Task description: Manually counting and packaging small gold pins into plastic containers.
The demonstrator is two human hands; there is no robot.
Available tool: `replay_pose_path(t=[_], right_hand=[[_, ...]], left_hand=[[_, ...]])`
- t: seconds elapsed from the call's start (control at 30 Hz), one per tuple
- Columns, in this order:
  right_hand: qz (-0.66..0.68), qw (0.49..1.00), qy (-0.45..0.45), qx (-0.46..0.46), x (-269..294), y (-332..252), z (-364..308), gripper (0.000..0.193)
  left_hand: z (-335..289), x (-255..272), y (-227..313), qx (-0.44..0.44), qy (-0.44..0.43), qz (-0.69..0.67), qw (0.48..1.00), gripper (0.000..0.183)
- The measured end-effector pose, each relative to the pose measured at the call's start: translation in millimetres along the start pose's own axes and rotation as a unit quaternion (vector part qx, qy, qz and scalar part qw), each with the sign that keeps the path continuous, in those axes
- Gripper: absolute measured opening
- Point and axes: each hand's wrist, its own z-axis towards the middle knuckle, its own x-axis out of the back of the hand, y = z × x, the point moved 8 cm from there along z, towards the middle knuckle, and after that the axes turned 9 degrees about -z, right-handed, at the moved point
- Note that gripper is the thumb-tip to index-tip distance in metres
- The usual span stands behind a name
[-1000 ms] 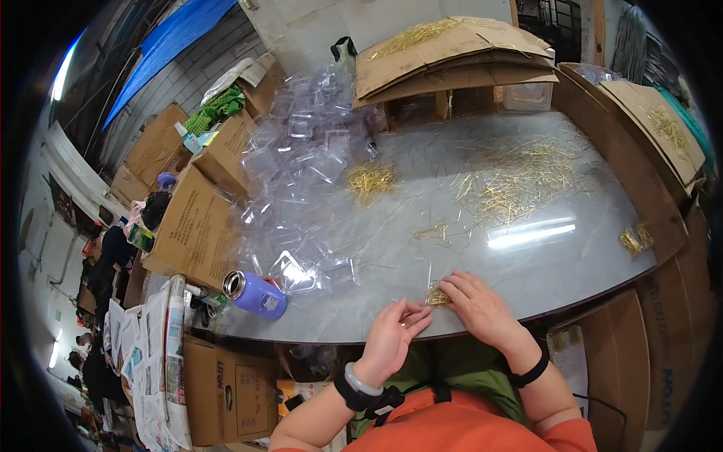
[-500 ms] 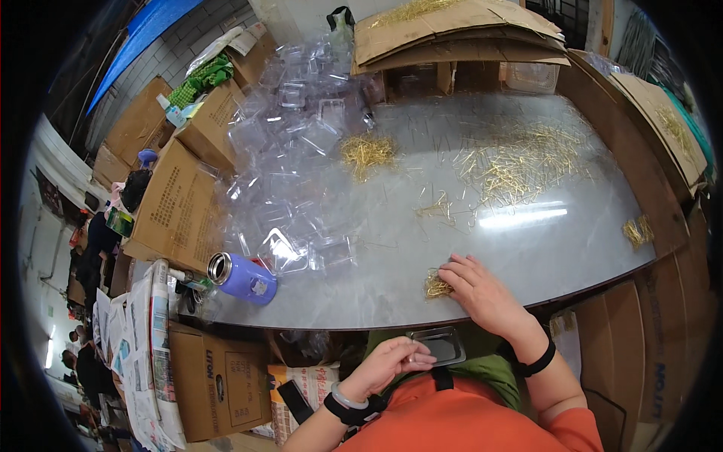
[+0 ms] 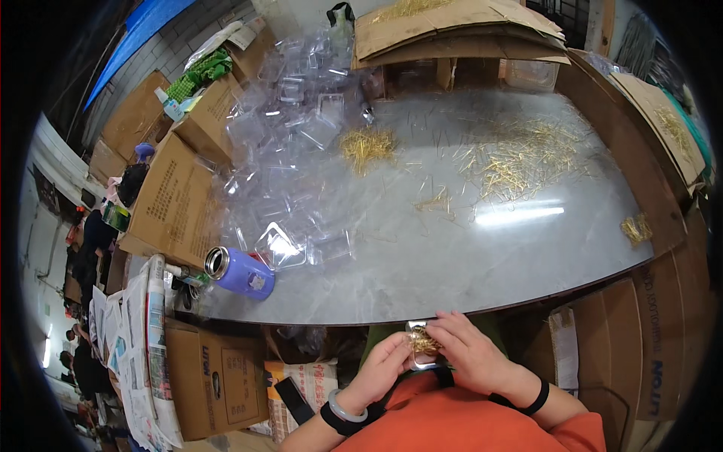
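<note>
One small clear tray [image 3: 423,366] is between left hand [image 3: 382,368] and right hand [image 3: 468,351], on the wearer's side of the table [image 3: 407,282], near its edge. Left hand: fingers bent, gripping the tray's left side. Right hand: fingers lie across the tray's right part and over a clump of gold wire pieces [image 3: 424,343] inside it; cannot tell whether they pinch any wire (the knuckles hide the tips).

Ahead of both hands, a few loose gold wires [image 3: 434,201] lie near the middle of the table. Farther ahead and to the right of right hand: broad gold scatter [image 3: 520,162]. Ahead and to the left of left hand: compact gold heap [image 3: 367,149], with a mass of clear plastic trays [image 3: 282,151] beyond its left side. Well left of left hand, a purple bottle [image 3: 247,276], mouth uncovered. Well right of right hand, a small gold bundle [image 3: 636,230] near the table's right side.
</note>
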Motion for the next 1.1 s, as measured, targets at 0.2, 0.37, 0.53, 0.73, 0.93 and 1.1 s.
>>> replay_pose_path(t=[0.2,0.37,0.53,0.73,0.93,1.1], right_hand=[[-0.044,0.998,0.049,0.020,15,33,48,0.048],[-0.053,0.998,0.028,0.029,18,44,59,0.053],[0.009,0.999,-0.028,0.014,22,52,64,0.067],[0.095,0.994,-0.040,-0.028,38,50,64,0.074],[0.027,0.995,0.041,-0.082,49,65,34,0.075],[-0.006,0.996,0.048,-0.072,37,70,27,0.073]], left_hand=[[55,22,41,-0.110,0.027,0.192,0.975,0.018],[45,3,90,-0.188,0.129,0.472,0.852,0.036],[43,-28,89,-0.370,-0.014,0.524,0.767,0.069],[58,-21,68,-0.332,-0.024,0.557,0.761,0.077],[55,-42,81,-0.357,-0.040,0.592,0.722,0.076],[65,-46,76,-0.331,-0.063,0.581,0.741,0.075]])
